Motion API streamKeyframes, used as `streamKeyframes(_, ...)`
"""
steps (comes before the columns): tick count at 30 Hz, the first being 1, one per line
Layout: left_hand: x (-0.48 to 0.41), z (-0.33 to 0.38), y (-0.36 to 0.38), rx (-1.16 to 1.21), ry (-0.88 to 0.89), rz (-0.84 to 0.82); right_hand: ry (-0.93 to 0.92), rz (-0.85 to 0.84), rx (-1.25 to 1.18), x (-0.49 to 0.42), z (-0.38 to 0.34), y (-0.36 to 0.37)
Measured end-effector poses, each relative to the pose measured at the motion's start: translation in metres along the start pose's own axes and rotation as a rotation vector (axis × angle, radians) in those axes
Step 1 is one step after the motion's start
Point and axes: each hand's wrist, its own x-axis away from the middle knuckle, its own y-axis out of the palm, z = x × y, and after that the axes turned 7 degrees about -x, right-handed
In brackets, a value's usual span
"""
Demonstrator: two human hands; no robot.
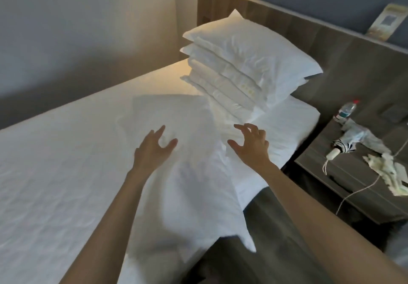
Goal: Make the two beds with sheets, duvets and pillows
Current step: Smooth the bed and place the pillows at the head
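Note:
A bed (55, 173) covered by a white fitted sheet fills the left of the view. Several white pillows (247, 67) are stacked near the wooden headboard (276, 20). A loose white pillow (187, 173) lies blurred along the bed's right edge, its corner hanging over the side. My left hand (154, 149) hovers over that pillow with fingers spread and holds nothing. My right hand (251, 144) is just right of it, fingers spread and slightly bent, also holding nothing.
A dark bedside table (344, 173) stands right of the bed. On it are a water bottle (346, 110), a folded umbrella (344, 146), crumpled paper (388, 169) and a white cable (357, 193). A framed card (231, 22) leans on the headboard ledge. Dark floor lies between bed and table.

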Motion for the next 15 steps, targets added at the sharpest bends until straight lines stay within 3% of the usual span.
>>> streamKeyframes(7,0.005,0.082,0.044,-0.158,0.392,0.038,-0.027,0.123,-0.060,0.014,0.046,-0.045)
streamKeyframes(15,0.021,0.234,0.114,-0.275,0.855,-0.028,0.115,0.415,-0.087,0.079,0.147,-0.125)
